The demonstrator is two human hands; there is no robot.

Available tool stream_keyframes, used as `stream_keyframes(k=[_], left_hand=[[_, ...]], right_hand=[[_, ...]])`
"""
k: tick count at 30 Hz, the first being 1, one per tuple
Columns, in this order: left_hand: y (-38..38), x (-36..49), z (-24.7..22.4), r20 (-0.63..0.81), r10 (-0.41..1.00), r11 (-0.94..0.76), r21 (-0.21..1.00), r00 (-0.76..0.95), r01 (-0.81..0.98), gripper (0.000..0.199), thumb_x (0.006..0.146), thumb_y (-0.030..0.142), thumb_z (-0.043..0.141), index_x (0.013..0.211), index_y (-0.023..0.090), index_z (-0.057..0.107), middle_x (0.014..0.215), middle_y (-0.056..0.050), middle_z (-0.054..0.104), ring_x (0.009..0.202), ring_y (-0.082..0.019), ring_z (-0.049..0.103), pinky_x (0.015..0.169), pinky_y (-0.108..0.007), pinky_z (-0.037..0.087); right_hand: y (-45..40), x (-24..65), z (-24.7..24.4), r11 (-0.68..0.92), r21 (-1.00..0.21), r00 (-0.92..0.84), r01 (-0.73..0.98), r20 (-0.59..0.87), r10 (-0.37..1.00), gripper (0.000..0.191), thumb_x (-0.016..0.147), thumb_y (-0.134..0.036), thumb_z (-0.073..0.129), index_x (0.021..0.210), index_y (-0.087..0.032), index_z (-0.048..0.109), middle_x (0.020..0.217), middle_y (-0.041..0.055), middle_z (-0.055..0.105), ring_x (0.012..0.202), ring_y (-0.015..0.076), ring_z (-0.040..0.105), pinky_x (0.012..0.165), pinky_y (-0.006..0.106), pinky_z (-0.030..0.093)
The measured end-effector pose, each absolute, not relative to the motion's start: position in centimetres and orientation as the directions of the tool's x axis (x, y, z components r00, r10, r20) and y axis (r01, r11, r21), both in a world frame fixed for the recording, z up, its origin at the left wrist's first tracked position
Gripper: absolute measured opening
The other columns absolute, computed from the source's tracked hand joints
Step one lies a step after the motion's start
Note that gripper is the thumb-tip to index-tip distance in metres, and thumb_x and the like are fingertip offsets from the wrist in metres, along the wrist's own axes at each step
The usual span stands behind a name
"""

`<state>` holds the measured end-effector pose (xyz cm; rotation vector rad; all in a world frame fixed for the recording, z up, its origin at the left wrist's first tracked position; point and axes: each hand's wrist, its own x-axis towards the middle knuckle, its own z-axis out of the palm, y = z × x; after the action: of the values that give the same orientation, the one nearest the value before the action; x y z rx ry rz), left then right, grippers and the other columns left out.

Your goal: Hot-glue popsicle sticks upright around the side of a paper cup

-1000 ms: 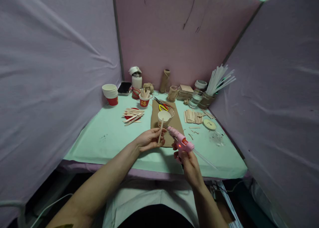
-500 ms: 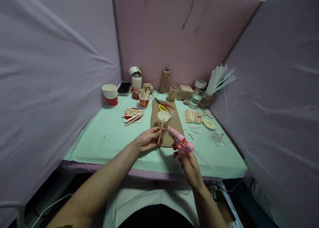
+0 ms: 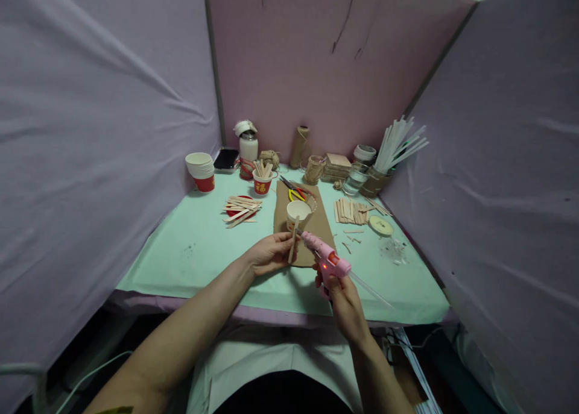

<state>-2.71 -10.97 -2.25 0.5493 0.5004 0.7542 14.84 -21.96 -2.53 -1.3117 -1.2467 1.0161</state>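
Pinched in the fingers of my left hand (image 3: 272,252) is a wooden craft stick (image 3: 294,242), tilted nearly upright. My right hand (image 3: 342,301) grips a pink hot glue gun (image 3: 326,254) with a small red light on and a clear glue stick out of its back. The gun's nozzle is at the craft stick; whether it touches cannot be made out. Just behind stands a paper cup (image 3: 298,210) on a brown cardboard sheet (image 3: 322,232), with short stick pieces along its right side. Pliers (image 3: 296,193) with yellow and red handles lie beyond the cup.
Craft sticks (image 3: 243,209) lie on a red lid at left, near stacked paper cups (image 3: 200,172) and a red cup of sticks (image 3: 262,183). At right are cut sticks (image 3: 350,211), a round lid (image 3: 380,225), a water glass (image 3: 355,180) and glue sticks (image 3: 398,146).
The glue gun's nozzle has shifted slightly left, closer along the craft stick. The stick has moved a touch to the right and stands a little more upright.
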Motion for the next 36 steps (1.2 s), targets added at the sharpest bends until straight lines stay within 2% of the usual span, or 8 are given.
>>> stream_keyframes(k=[10, 20, 36], left_hand=[[-10.91, -2.84, -2.21, -0.227, 0.74, 0.613, 0.615, 0.633, -0.496, 0.025, 0.071, 0.015, 0.08, 0.092, 0.009, 0.068, 0.073, -0.003, 0.062, 0.063, -0.008, 0.058, 0.062, -0.019, 0.049], [-11.0, -2.8, -2.12, -0.211, 0.75, 0.593, 0.636, 0.627, -0.494, 0.032, 0.065, 0.017, 0.084, 0.091, 0.009, 0.067, 0.073, -0.003, 0.061, 0.062, -0.009, 0.059, 0.061, -0.019, 0.049], [-10.94, -2.82, -2.24, -0.215, 0.748, 0.594, 0.64, 0.628, -0.488, 0.029, 0.066, 0.018, 0.084, 0.088, 0.01, 0.067, 0.073, -0.003, 0.062, 0.063, -0.009, 0.06, 0.063, -0.021, 0.051]], right_hand=[[-22.16, 15.03, -3.0, 0.069, -0.987, 0.121, 0.145, 0.087, 0.989, 0.062, 0.083, -0.071, 0.047, 0.103, -0.015, 0.068, 0.08, 0.0077, 0.063, 0.068, 0.0174, 0.052, 0.06, 0.03, 0.042], [-22.24, 15.06, -3.06, 0.069, -0.99, 0.127, 0.126, 0.085, 0.988, 0.053, 0.086, -0.065, 0.048, 0.097, -0.016, 0.067, 0.082, 0.0079, 0.064, 0.068, 0.0173, 0.052, 0.061, 0.03, 0.043], [-22.41, 15.18, -3.11, 0.085, -0.983, 0.131, 0.164, 0.107, 0.986, 0.054, 0.086, -0.066, 0.047, 0.097, -0.016, 0.065, 0.084, 0.0085, 0.065, 0.066, 0.0168, 0.051, 0.058, 0.03, 0.039]])
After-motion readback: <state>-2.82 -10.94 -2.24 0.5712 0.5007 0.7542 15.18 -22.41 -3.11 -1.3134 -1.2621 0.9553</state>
